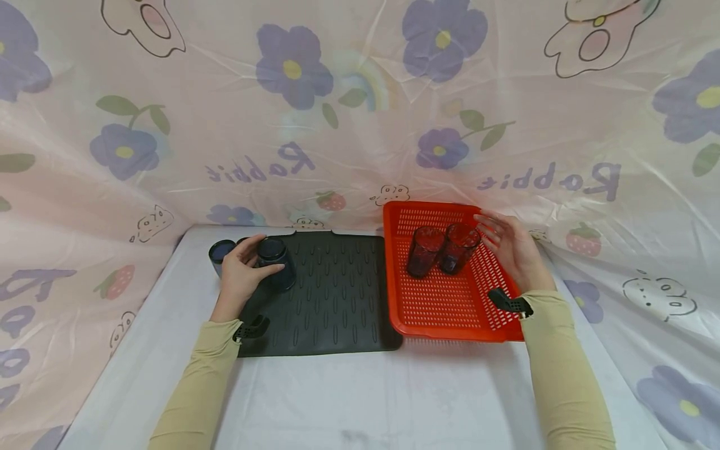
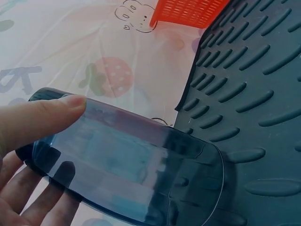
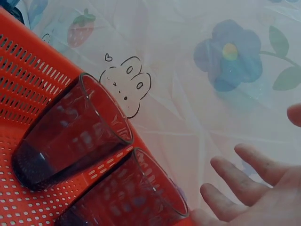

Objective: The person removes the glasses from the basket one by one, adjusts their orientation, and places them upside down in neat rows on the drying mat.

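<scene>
Head view: your left hand [image 1: 240, 269] grips dark tumbler [image 1: 279, 267], seemingly mouth-down, at drying mat [image 1: 337, 294]; right hand [image 1: 514, 250], fingers loosely spread, holds nothing. At least 1 more glass [image 1: 219, 252], mat's left, looks done; 2 glass tumblers [image 1: 424, 253] in red basket [image 1: 433, 319], mat's right, seem pending.

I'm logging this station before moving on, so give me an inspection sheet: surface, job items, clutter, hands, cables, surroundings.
Surface: white table, dark ridged mat on it.
Job items: two glasses in the red basket; a held glass at the mat's left side; at least one more glass to its left.
Clutter: nothing seen.
Left hand: grips the held glass; contact with the mat is unclear.
Right hand: fingers extended near the basket's right rim, holding nothing.
Cables: nothing seen.
Surroundings: sheet printed with flowers, rabbits and strawberries.
</scene>
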### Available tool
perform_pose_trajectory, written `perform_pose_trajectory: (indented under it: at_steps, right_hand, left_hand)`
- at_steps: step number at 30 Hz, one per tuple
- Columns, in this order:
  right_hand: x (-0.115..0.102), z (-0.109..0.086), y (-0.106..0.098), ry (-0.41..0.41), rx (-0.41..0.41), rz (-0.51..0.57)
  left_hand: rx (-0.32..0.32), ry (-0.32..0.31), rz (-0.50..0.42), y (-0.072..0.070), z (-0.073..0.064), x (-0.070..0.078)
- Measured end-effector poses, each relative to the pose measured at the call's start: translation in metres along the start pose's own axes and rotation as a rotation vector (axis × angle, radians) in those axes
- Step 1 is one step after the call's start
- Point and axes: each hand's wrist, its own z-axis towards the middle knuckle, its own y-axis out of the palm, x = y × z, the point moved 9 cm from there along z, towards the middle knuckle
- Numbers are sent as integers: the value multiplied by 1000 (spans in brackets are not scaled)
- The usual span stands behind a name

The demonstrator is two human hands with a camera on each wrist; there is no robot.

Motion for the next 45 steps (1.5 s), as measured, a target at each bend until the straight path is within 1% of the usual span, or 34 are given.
perform_pose_trajectory:
  at_steps: [7, 11, 17, 22, 25, 30, 32, 38, 41, 45]
  right_hand:
    - [3, 3, -3, 21, 31, -38]
    - [5, 4, -5, 30, 45, -57]
    - [7, 6, -8, 31, 58, -53]
    - [11, 10, -12, 53, 77, -79]
    - [14, 12, -14, 73, 83, -103]
    - [19, 13, -17, 108, 106, -149]
    - [20, 13, -17, 121, 110, -159]
    - [23, 16, -19, 139, 106, -203]
    - [25, 17, -20, 146, 92, -230]
    - [27, 19, -20, 153, 81, -236]
  left_hand:
    - [4, 21, 1, 2, 1, -2]
    - [6, 16, -2, 4, 2, -5]
    - [-3, 1, 3, 5, 1, -10]
    - [-2, 15, 1, 3, 2, -11]
    - [-4, 21, -4, 2, 4, -16]
    - [0, 4, 23, 2, 11, -37]
    - [2, 6, 39, 3, 13, -42]
    - [3, 24, 69, 4, 16, -43]
    - [1, 22, 75, 4, 16, -43]
    - [2, 13, 76, 3, 16, -44]
